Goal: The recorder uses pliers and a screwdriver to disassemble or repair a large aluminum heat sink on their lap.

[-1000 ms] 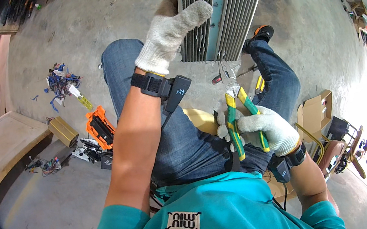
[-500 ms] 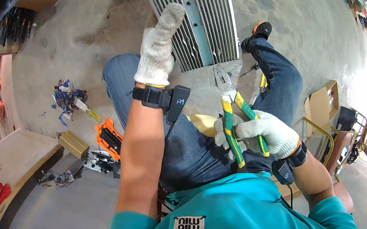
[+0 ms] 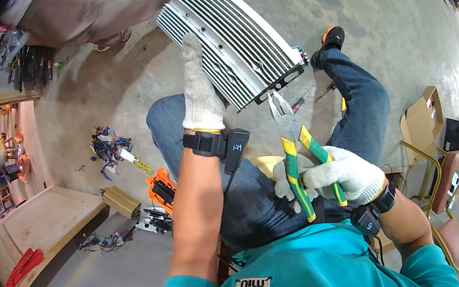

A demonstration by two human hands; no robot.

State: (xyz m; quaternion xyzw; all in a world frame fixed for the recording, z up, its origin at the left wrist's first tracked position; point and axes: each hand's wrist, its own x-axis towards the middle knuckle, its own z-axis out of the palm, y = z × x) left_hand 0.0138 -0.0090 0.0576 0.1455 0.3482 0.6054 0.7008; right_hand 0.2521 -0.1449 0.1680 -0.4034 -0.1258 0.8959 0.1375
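My left hand [image 3: 199, 92], in a white knit glove, grips the left side of a silver finned metal casing [image 3: 232, 40], its other fingers hidden beneath. The casing lies at a slant, with a dark bracket [image 3: 285, 79] and a bit of green circuit board [image 3: 303, 55] showing at its near end. Closed round the green-and-yellow handles of combination pliers [image 3: 288, 129] is my gloved right hand [image 3: 348, 174]. The handles are spread, and the jaws stand apart just below the casing's near edge; whether they touch it I cannot tell.
A screwdriver [image 3: 298, 104] lies on the floor by my right leg. To the left are tangled wires [image 3: 110, 148], an orange plastic part [image 3: 161, 189], a gold metal box [image 3: 121, 202] and a low wooden table [image 3: 45, 211]. Another person's leg [image 3: 88, 13] is blurred at upper left.
The casing has turned, its far end swinging left and its near end now showing the bracket and circuit board. The pliers' jaws have spread wider. A person has come in at upper left.
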